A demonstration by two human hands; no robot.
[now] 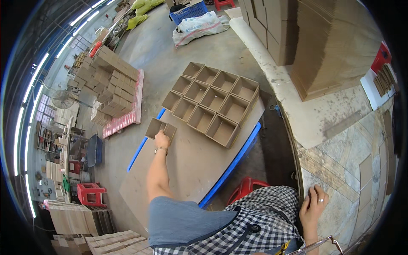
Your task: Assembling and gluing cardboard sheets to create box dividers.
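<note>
At the end of my outstretched arm, my left hand (161, 139) is closed on the near edge of an open brown cardboard box (154, 128), its fingers at the wall shared with a narrower box part beside it. This box stands at the left side of a brown board (187, 148). Just beyond and to the right, several open cardboard boxes (212, 100) sit packed in rows on the same board. My right hand (313, 206) rests on the marble-patterned tabletop (340, 170) at the lower right, fingers apart and holding nothing.
Blue strips (231, 168) edge the board. A red stool (246, 189) stands between it and the tabletop. Tall cardboard stacks (327, 51) rise at the upper right. On the left, boxes are piled on a pink pallet (123, 121); a white sack (199, 29) lies on the far floor.
</note>
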